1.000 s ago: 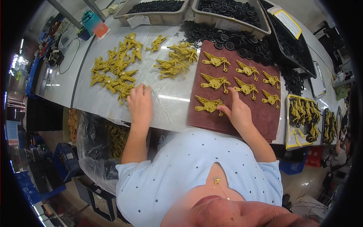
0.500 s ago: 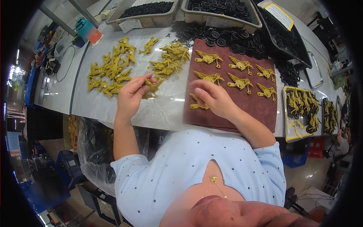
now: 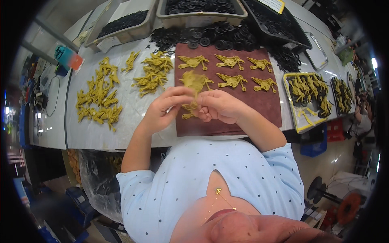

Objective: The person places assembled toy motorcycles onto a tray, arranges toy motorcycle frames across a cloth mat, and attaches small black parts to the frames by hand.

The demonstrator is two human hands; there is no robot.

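Observation:
Blurred by motion, a yellow plastic part is held upright over the left side of a maroon cloth mat. My left hand pinches it near its lower end. From the other side my right hand meets it, thumb and forefinger pressed together at that same end and the other fingers curled. Whether a smaller piece sits in the right fingertips is hidden. Similar yellow parts lie in rows on the mat, such as one yellow part in the far row. One near my hands is partly covered.
Loose yellow parts spread at the left, with a smaller pile beside the mat. Black wheels lie behind it, before grey bins. At right stands a yellow-edged tray of yellow parts. A bottle stands far left.
My left hand has carried the yellow part rightward from beside the pile to over the mat. Both hands now meet at it. The view has shifted, so the table's things appear further left.

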